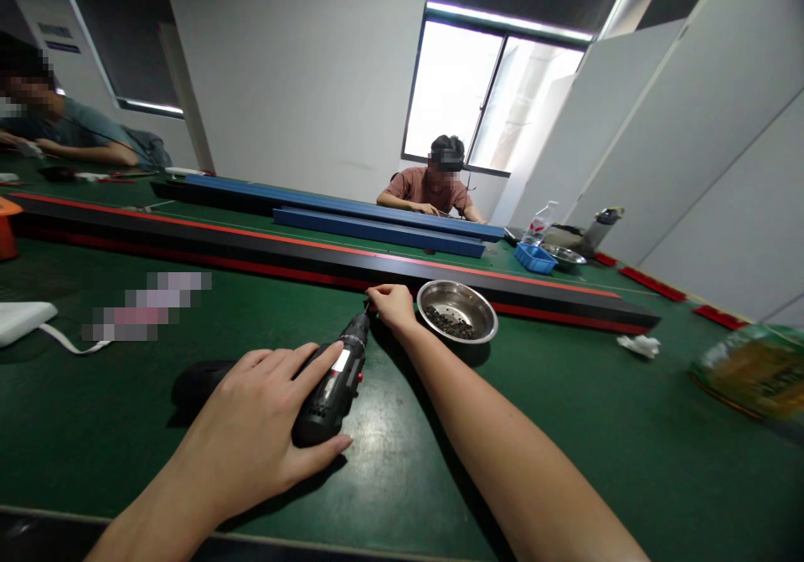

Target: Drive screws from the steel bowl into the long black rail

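Observation:
A black cordless drill (332, 386) lies on its side on the green table, its chuck pointing away from me. My left hand (270, 411) is wrapped over the drill's body, with the forefinger along its top and the thumb low on the near side. At the drill's tip my right hand (393, 304) has thumb and forefinger pinched together; what is between them is too small to make out. Just right of that hand stands a steel bowl (457, 311) holding many small dark screws (450, 322).
A long black and red bar (251, 248) crosses the table behind my hands. Beyond it lie blue bars (377, 231), a blue basket (533, 258) and a bottle (541, 225). Crumpled tissue (639, 345) and a plastic bag (754, 369) lie right. Two people sit across the table.

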`<state>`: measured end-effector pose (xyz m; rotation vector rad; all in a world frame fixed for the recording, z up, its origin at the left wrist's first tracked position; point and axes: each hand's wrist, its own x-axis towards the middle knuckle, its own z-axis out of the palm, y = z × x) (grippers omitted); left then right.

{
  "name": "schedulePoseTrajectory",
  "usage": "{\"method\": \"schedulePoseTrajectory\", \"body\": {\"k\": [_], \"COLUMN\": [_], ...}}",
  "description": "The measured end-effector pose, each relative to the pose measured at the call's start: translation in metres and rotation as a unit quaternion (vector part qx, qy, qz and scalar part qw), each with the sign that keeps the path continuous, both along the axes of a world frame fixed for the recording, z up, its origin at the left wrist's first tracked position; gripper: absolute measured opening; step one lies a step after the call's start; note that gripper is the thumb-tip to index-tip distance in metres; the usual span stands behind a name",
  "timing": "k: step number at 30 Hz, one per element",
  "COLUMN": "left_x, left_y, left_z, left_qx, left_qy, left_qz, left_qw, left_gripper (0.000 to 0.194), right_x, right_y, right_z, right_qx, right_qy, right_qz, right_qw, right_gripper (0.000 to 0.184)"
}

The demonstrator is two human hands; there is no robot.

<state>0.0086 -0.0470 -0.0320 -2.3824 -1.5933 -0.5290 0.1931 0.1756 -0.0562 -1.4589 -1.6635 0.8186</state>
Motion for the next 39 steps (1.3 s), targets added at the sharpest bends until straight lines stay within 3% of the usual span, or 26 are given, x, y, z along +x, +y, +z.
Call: {"method": "schedulePoseTrajectory", "body": {"k": [8, 23, 30, 39], "left_x": [0.0000, 0.0001, 0.0004, 0.0033], "left_y": [0.0007, -0.0013, -0.0008, -0.0009], "left_z": [-0.0001, 0.0001, 0.0006, 0.0013], "left_qx": [0.003, 0.006, 0.006, 0.010], "left_qy": [0.001, 0.004, 0.002, 0.006], "left_qz": [0.001, 0.003, 0.001, 0.002], "left_qw": [1.000, 1.000, 1.000, 1.000], "left_gripper": [0.088, 0.088, 0.087, 0.085], "right_x": [0.0022, 0.0025, 0.0006, 0.0001], "right_y": [0.0029, -0.0012, 0.0058, -0.0034], "right_z": [-0.0024, 0.0027, -0.0028, -0.0013], "right_qx": [-0.033, -0.015, -0.033, 0.007], "right_qy": [0.055, -0.007, 0.047, 0.081], "right_qz": [-0.006, -0.013, -0.019, -0.006], "right_qw": [0.998, 1.000, 0.998, 0.997], "right_gripper": [0.022, 0.024, 0.039, 0.039]}}
